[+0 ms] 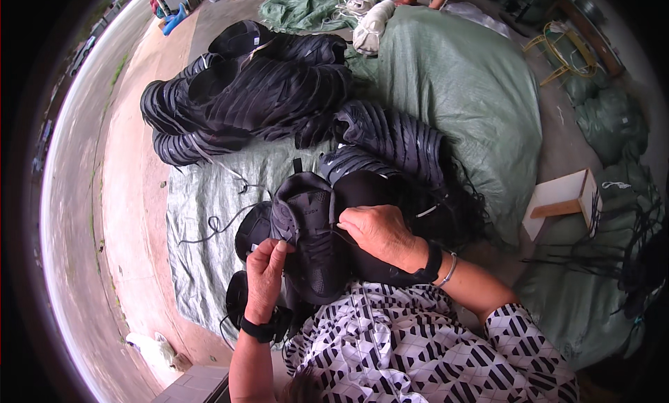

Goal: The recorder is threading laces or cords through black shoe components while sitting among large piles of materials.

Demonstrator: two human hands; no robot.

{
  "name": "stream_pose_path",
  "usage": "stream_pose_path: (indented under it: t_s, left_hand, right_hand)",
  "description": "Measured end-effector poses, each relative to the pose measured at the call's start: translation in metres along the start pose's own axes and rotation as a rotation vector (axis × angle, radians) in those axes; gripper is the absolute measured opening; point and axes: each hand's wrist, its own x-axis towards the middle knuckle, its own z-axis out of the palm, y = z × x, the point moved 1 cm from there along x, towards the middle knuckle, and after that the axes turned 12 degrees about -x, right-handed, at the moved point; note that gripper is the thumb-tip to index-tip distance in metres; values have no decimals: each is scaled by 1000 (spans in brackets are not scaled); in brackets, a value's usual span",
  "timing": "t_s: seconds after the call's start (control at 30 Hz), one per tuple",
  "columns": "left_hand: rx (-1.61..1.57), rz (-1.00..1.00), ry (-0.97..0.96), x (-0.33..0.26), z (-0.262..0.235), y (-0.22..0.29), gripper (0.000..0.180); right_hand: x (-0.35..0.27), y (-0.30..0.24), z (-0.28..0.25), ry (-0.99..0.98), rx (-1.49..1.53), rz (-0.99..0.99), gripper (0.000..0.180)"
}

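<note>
A black shoe upper (306,201) lies in front of me, its tongue up and its toe toward my body. Dark lacing (319,248) crosses its front. At its left eyelet edge my left hand (265,277) is closed in a pinch on a shoelace. My right hand (382,233) pinches lace at the right edge, close to the collar; the fingertips partly hide it. Another dark upper (254,229) sits just left of this one, and black shoe parts (373,194) lie under my right hand. A loose dark lace (216,229) curls out to the left.
Large bundles of nested dark uppers (272,96) are stacked ahead to the left, with another stack (390,138) nearer. Green woven sheeting (453,103) covers a heap at the right. A white open box (564,201) and black laces (599,246) lie farther right. A yellow-framed stool (568,54) stands behind.
</note>
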Motion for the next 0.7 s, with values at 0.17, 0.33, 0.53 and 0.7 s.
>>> stream_pose_path:
  t_s: [0.17,0.33,0.53,0.7]
  left_hand:
    - [27,-28,19,-2,-1,-5,31]
    - [8,-2,-25,6,2,-5,35]
    - [81,46,33,14,1,-10,30]
    - [481,324,-26,26,4,19,18]
  right_hand:
    - [3,-8,1,90,-82,-122,8]
    - [4,0,-3,-147,2,-86,3]
    - [8,1,-1,-147,-26,-133,4]
    - [10,3,-3,-100,-48,-183,5]
